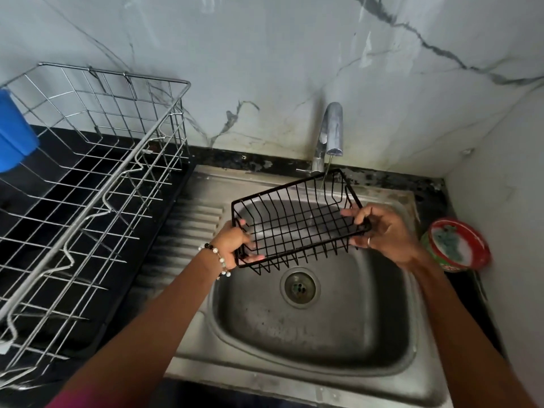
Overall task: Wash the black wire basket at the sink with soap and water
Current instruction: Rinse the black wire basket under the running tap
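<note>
Two hands, left (232, 241) and right (382, 231), grip black wire basket (297, 222) over steel sink (309, 343), marble-tiled wall (265, 54) behind

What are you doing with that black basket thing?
A person is holding the black wire basket over the sink, left hand on one end, right hand on the other. A thin stream of water runs from the tap onto its far side. No soap suds show on it.

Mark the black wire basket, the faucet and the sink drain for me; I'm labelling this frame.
black wire basket (297, 228): head view, on its wire floor.
faucet (331, 128): head view, on the curved spout.
sink drain (299, 287): head view, on the strainer's centre.
</note>
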